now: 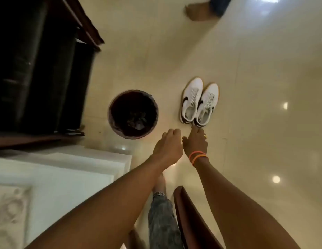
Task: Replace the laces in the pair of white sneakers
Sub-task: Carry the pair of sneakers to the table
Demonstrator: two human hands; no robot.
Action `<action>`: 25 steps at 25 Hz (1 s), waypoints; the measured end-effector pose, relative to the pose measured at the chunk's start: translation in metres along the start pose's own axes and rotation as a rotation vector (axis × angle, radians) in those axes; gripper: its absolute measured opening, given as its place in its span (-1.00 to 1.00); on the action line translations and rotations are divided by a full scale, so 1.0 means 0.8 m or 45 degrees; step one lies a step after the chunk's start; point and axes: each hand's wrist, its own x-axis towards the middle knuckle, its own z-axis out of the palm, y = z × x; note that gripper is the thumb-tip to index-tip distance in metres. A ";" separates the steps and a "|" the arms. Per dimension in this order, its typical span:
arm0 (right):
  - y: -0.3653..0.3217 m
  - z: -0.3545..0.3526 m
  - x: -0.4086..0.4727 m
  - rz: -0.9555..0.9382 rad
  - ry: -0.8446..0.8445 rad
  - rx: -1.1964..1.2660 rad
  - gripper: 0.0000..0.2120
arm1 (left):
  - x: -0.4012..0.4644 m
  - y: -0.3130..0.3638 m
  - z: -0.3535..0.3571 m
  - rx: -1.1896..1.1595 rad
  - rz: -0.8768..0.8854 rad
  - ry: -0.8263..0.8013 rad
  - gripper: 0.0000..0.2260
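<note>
Two sneakers (199,103) side by side, toes pointing away.

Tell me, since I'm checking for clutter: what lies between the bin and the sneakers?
Only bare floor separates the bin from the sneakers in the head view.

Single head-worn view, looking steeply down from standing height, floor (246,87) well below

Two white sneakers are sitting side by side, touching, on the glossy cream floor, toes pointing away: the left sneaker (191,100) and right sneaker (206,105), each carrying dark side marks, pale laces (194,95) and gum-coloured sole edges.
</note>
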 end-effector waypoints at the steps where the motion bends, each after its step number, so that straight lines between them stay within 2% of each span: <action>1: 0.013 0.024 0.034 0.023 -0.004 0.000 -0.45 | 0.036 -0.003 0.023 0.006 0.002 -0.048 -0.62; 4: 0.056 0.103 0.140 0.072 -0.030 -0.043 -0.39 | 0.144 -0.026 0.100 0.037 -0.027 -0.096 -0.55; 6: 0.085 0.149 0.195 0.104 -0.071 -0.131 -0.28 | 0.198 -0.034 0.139 0.016 -0.018 -0.125 -0.50; 9: 0.117 0.184 0.246 0.099 -0.155 -0.179 -0.22 | 0.253 -0.042 0.168 -0.083 -0.052 -0.095 -0.48; 11: 0.126 0.196 0.271 0.071 -0.195 -0.145 -0.35 | 0.277 -0.045 0.187 -0.118 -0.062 -0.109 -0.49; 13: 0.128 0.198 0.285 -0.031 -0.102 -0.107 -0.60 | 0.288 -0.047 0.202 -0.110 -0.031 -0.143 -0.51; 15: 0.124 0.189 0.290 -0.105 0.022 -0.047 -0.77 | 0.289 -0.049 0.208 -0.155 -0.044 -0.149 -0.53; 18: 0.117 0.159 0.270 -0.112 0.130 0.020 -0.83 | 0.267 -0.042 0.193 -0.331 -0.129 -0.161 -0.54; 22: 0.103 0.105 0.211 -0.091 0.112 0.017 -0.87 | 0.217 -0.018 0.121 -0.523 -0.148 -0.113 -0.52; 23: 0.094 0.082 0.186 -0.103 0.101 0.018 -0.89 | 0.200 -0.011 0.089 -0.565 -0.130 -0.061 -0.50; 25: 0.075 0.043 0.141 -0.135 0.128 0.018 -0.89 | 0.169 0.003 0.039 -0.469 0.010 -0.024 -0.39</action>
